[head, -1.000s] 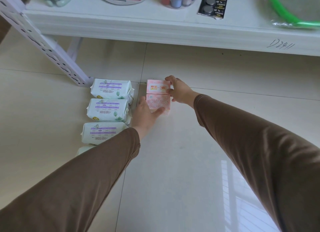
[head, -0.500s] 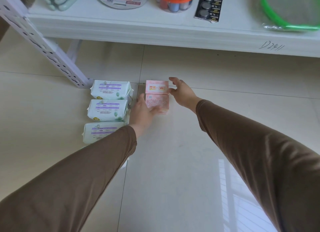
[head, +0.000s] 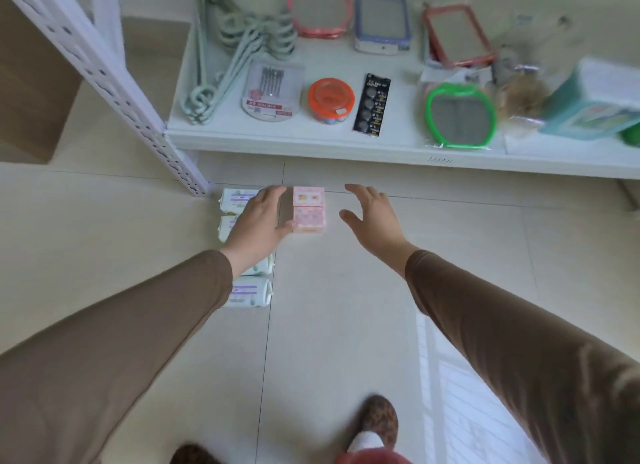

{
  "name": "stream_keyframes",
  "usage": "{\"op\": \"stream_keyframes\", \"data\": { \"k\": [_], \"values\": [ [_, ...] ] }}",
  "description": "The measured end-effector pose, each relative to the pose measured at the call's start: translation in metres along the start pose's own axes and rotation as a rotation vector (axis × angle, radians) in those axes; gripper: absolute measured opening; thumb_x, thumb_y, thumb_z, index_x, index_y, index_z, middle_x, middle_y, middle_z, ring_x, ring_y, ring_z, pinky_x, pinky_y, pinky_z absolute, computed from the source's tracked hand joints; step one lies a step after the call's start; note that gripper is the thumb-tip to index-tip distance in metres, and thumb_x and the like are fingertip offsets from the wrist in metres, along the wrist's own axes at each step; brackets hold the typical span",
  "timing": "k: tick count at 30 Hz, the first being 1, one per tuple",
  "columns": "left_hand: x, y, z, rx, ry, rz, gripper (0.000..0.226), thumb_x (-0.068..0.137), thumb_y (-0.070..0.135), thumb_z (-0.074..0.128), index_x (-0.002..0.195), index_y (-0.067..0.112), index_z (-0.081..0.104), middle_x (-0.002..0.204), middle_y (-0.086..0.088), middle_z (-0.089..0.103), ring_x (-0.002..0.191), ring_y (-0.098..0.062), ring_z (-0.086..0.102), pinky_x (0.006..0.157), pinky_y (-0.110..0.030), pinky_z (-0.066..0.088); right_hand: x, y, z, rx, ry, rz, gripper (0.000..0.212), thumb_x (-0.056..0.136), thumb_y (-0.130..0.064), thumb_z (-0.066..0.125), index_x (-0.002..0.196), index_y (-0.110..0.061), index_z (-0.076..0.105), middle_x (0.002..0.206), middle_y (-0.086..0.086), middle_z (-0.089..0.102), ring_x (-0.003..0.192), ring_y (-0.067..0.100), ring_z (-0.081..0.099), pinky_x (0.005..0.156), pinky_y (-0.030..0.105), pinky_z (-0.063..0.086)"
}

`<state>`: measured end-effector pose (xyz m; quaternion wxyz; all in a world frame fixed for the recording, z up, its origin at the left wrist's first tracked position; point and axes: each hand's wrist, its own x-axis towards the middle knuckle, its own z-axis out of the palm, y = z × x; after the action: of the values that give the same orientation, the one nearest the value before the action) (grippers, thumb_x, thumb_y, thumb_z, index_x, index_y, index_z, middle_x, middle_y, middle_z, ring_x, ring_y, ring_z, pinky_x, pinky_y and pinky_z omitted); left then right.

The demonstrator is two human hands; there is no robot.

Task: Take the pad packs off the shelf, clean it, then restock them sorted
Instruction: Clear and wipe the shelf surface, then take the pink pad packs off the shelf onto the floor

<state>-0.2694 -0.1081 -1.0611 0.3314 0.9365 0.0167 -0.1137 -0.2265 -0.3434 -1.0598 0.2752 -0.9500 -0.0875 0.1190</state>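
The floor (head: 346, 325) of pale tiles carries the task's things, and above its far part runs the white shelf (head: 311, 144), whose front edge crosses the view from the perforated upright (head: 138, 96) on the left to the right border. On the shelf lie small goods such as hangers (head: 235, 58), an orange-lidded jar (head: 330, 99) and a green-framed mirror (head: 459, 117); I see no pad packs there, so I judge the taking-off is done for this part.

The white pad packs (head: 247, 292) lie on the floor in a column that begins beside the foot of the upright and runs toward the person. Their long axes go left to right. The left arm covers most of them.

Just to the right of this column stand the two pink pad packs (head: 309, 210), one behind the other, touching, so together they make a short column that runs away from the person, near the line under the shelf's front edge.

The left hand (head: 258, 224) is spread flat with straight fingers. It holds nothing, and its thumb touches the left near corner of the nearer pink pack. The right hand (head: 372, 214) is also wide and holds nothing. It hovers to the right of the pink packs, a little apart from them.

So the pink packs lie between the two hands, and the left hand is the nearer one. Any next grasp of them would come from both sides, I think.
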Motion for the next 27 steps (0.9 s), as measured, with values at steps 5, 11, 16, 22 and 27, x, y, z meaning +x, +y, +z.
{"op": "stream_keyframes", "data": {
  "k": [5,11,16,22,27],
  "values": [
    [-0.054,0.083,-0.115,0.109,-0.064,0.090,0.065,0.092,0.034,0.066,0.147,0.015,0.036,0.153,-0.003,0.033,0.142,-0.024,0.030,0.115,-0.034,0.027,-0.054,-0.084,-0.123,-0.025,0.021,-0.113,0.052,0.092,-0.025,0.064,0.142,-0.018,0.049,0.135,0.005,0.055,0.122,0.030,0.046,0.103,0.042,0.041],
    [-0.109,0.235,-0.273,0.157,-0.058,0.215,0.067,0.091,0.034,0.067,0.148,0.019,0.035,0.159,0.001,0.024,0.147,-0.018,0.023,0.119,-0.034,0.022,-0.116,-0.193,-0.311,-0.015,0.114,-0.284,0.047,0.092,-0.022,0.064,0.137,-0.019,0.052,0.128,0.000,0.058,0.114,0.026,0.048,0.100,0.041,0.041],
    [-0.155,0.373,-0.399,0.152,0.015,0.343,0.066,0.092,0.034,0.066,0.149,0.026,0.034,0.157,0.010,0.024,0.143,-0.009,0.027,0.110,-0.023,0.024,-0.161,-0.274,-0.471,-0.007,0.193,-0.401,0.045,0.093,-0.024,0.061,0.137,-0.020,0.052,0.129,-0.003,0.056,0.116,0.022,0.048,0.097,0.034,0.041],
    [-0.178,0.500,-0.518,0.197,0.165,0.543,0.067,0.091,0.034,0.066,0.149,0.027,0.034,0.156,0.011,0.027,0.144,-0.006,0.023,0.112,-0.015,0.015,-0.186,-0.343,-0.620,-0.071,0.353,-0.544,0.045,0.094,-0.022,0.061,0.138,-0.020,0.051,0.132,-0.004,0.055,0.117,0.021,0.048,0.097,0.034,0.041],
    [-0.175,0.591,-0.598,0.216,0.329,0.721,0.062,0.091,0.032,0.068,0.146,0.023,0.039,0.149,0.007,0.039,0.139,-0.008,0.032,0.112,-0.016,0.019,-0.191,-0.385,-0.722,-0.082,0.567,-0.610,0.040,0.095,-0.024,0.060,0.134,-0.021,0.053,0.123,-0.005,0.058,0.113,0.019,0.052,0.093,0.033,0.042]
  ]
}}
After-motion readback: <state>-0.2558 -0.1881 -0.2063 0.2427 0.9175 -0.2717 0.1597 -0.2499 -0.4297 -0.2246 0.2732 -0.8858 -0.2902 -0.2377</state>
